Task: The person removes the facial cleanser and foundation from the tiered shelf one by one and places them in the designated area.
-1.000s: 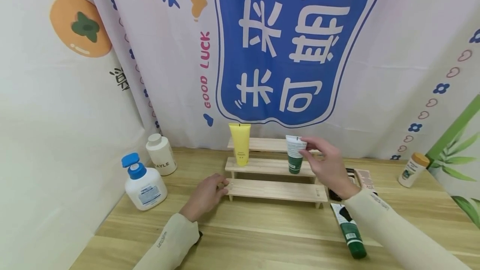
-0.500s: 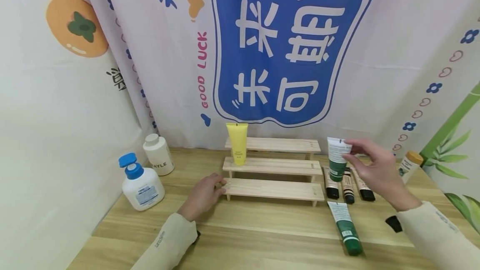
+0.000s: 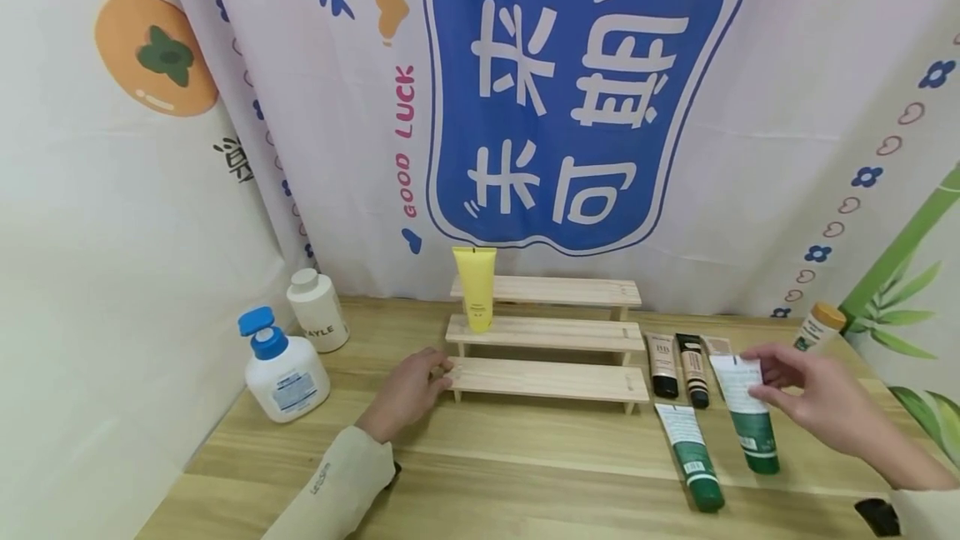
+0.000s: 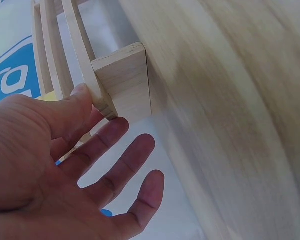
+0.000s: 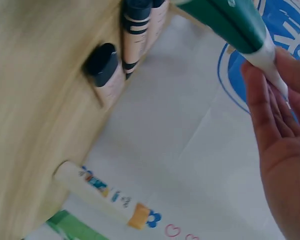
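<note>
My right hand [image 3: 813, 398] pinches the white crimped end of a green tube [image 3: 746, 419] at the table's right side; its dark cap end points toward me, low over or on the wood. The right wrist view shows the same green tube [image 5: 230, 22] held between the fingers [image 5: 270, 95]. A second green tube [image 3: 692, 457] lies just left of it. My left hand [image 3: 408, 394] rests at the left end of a three-step wooden stand [image 3: 547, 377], its thumb [image 4: 80, 100] touching the board's [image 4: 125, 82] corner and the fingers spread. A yellow tube [image 3: 475, 288] stands on the middle step.
Three beige tubes with dark caps [image 3: 678, 365] lie right of the stand. A white bottle with an orange cap [image 3: 817, 327] stands at the far right. A blue-capped white bottle [image 3: 285, 373] and a white jar [image 3: 318, 311] stand at left. Printed curtains hang behind the table [image 3: 525, 457].
My right hand carried the green tube off the stand's middle step, rightward and down to the table beside the other green tube. The left hand stayed in place.
</note>
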`<state>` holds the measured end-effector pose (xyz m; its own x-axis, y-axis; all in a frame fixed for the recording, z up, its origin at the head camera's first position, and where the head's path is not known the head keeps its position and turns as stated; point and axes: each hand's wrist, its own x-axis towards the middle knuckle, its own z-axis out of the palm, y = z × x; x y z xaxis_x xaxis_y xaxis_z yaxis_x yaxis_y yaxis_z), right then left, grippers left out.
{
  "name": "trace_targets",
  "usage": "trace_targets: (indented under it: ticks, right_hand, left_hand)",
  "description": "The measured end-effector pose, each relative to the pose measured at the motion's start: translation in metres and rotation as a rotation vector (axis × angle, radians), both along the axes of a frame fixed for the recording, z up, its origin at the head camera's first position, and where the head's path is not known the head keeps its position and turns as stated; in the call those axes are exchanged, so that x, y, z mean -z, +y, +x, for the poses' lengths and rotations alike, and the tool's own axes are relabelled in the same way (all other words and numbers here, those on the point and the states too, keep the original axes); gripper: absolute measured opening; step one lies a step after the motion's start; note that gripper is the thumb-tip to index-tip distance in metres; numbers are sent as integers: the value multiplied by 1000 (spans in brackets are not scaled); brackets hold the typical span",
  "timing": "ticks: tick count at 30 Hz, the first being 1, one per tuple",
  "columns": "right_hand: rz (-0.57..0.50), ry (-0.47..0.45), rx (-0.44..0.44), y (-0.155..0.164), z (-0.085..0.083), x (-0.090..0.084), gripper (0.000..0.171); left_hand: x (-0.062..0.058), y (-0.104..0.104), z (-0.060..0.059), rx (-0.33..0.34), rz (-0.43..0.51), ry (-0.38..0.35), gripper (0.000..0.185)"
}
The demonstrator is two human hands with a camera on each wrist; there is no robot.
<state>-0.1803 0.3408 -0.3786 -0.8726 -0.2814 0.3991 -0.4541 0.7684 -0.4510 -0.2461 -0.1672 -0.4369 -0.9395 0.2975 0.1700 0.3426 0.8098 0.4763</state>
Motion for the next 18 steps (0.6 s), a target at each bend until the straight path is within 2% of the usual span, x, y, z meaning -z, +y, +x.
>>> trace_targets:
  ticks: [4, 6, 10, 14, 18]
  right_hand:
    - [11, -209, 17, 10, 4, 13, 39]
    - [13, -283, 37, 11, 4, 20, 37]
    - [-10, -378, 33, 11, 1, 30, 35]
    - [-37, -458, -43, 10, -5, 40, 33]
    - [-23, -511, -76, 10, -12, 48, 32]
  left_hand:
    - [0, 0, -1, 1, 8, -6, 17]
    - [0, 0, -1, 1, 7, -5, 17]
    - [-1, 0, 0, 4, -2, 5, 16]
    - [-2, 0, 1, -5, -3, 0, 16]
    - [-3, 0, 1, -10, -6, -6, 17]
